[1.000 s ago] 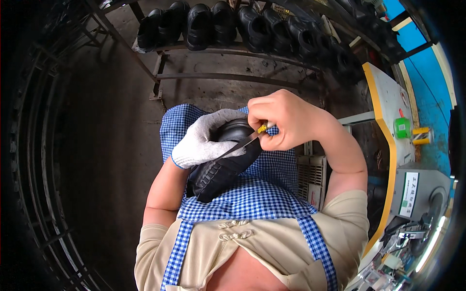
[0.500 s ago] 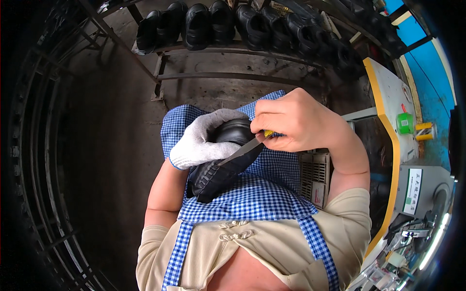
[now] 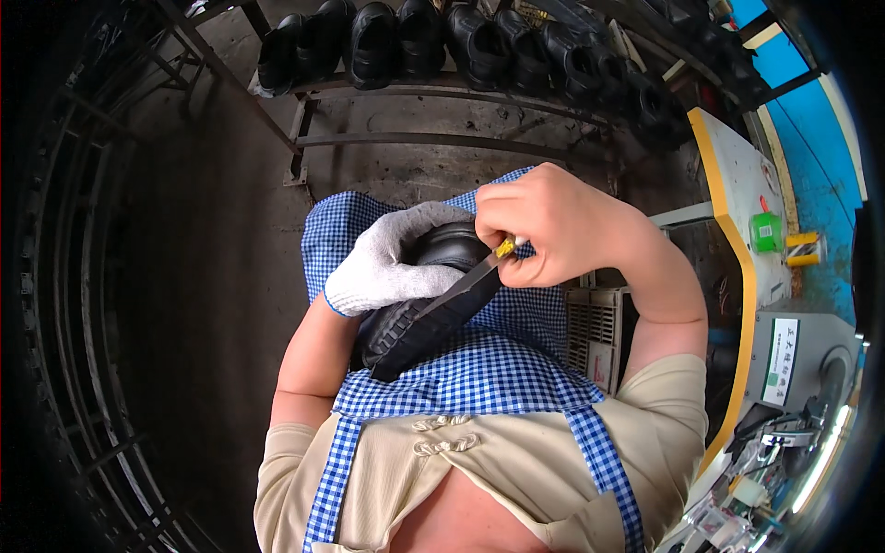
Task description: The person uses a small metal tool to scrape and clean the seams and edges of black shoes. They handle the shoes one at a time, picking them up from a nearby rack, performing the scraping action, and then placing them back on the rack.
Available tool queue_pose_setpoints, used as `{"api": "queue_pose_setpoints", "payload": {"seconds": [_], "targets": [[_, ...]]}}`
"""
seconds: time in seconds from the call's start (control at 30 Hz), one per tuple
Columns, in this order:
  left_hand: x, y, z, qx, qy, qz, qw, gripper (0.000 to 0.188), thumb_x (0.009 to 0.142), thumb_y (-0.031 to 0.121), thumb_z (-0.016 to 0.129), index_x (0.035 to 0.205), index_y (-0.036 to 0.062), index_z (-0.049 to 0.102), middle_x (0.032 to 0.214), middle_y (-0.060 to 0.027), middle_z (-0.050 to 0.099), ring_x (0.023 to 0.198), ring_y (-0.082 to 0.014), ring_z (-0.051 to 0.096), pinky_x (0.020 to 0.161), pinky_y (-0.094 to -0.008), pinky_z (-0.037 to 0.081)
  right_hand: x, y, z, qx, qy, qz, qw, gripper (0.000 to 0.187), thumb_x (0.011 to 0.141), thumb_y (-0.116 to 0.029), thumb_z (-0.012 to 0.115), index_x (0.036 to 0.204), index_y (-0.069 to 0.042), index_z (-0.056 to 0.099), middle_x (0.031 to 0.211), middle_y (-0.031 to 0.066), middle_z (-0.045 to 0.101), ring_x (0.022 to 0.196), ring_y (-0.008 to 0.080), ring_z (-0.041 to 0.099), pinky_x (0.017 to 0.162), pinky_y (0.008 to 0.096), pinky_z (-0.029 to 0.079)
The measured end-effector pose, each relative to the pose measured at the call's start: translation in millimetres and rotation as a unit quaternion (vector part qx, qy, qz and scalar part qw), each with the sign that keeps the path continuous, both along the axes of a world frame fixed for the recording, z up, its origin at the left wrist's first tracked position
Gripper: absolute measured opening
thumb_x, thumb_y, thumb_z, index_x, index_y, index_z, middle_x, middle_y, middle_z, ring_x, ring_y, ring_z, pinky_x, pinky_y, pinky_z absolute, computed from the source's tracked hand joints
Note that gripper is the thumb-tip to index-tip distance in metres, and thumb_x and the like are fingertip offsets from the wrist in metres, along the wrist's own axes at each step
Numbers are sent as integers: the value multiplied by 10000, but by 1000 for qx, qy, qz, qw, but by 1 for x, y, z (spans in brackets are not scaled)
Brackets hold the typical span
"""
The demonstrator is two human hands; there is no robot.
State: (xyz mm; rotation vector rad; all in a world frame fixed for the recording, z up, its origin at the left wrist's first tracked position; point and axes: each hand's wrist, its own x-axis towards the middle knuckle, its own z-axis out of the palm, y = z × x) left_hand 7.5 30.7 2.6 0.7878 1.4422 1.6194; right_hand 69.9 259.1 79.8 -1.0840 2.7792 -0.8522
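A black shoe rests tilted over my lap, against a blue checked apron. My left hand, in a white knit glove, is closed around the shoe's upper part. In my bare right hand is a knife with a long thin blade and a yellow handle end showing between the fingers. The blade slants down to the left along the side of the shoe, its tip near the ridged edge. My right fingers are curled round the handle and hide most of it.
Several black shoes line a metal rack ahead. On the right stands a yellow-edged workbench with a green container, a yellow roll and a grey machine. A plastic crate sits beside my right elbow.
My right hand has turned and shifted slightly left and up, showing more of the yellow handle end. The blade now lies a little steeper. My left hand still grips the shoe.
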Motion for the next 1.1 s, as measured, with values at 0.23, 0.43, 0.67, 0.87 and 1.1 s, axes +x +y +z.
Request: {"api": "queue_pose_setpoints", "payload": {"seconds": [0.23,0.43,0.67,0.87,1.1], "targets": [[1,4,0,-22,-4,16,1000,733,667,266,902,1270,-20,599,1178,-108,666,1098,-198,621,1019,-337,460,-9,10,-24,-129,-83,-3,988,173,619,-29,681,750,-30,569,741,83,628,667,228,618,596,320,489],[2,6,-4,-22,-47,17,999,741,656,256,910,1270,-21,599,1178,-101,663,1101,-197,619,1020,-335,457,-8,13,-32,-148,-83,-7,986,177,626,-18,695,756,-26,574,740,74,618,655,206,599,589,309,480],[5,8,-2,-25,-67,20,997,746,610,240,903,1250,-5,609,1146,-89,667,1071,-197,624,1000,-335,460,-2,15,-51,-223,-57,-5,973,161,650,-23,687,759,-26,569,720,69,583,626,169,557,569,285,451],[4,10,-7,-20,-69,11,997,716,653,214,901,1258,-28,604,1157,-110,671,1079,-198,628,1003,-337,468,0,17,-63,-250,-61,-20,966,146,661,-44,677,755,-32,566,721,62,583,625,164,555,566,283,450],[4,9,-11,-24,-83,14,996,720,642,210,906,1254,-24,608,1144,-107,678,1056,-202,639,990,-336,480,-5,17,-55,-234,-90,4,968,147,651,-28,680,740,-34,564,717,47,586,640,146,561,572,266,463]]}}
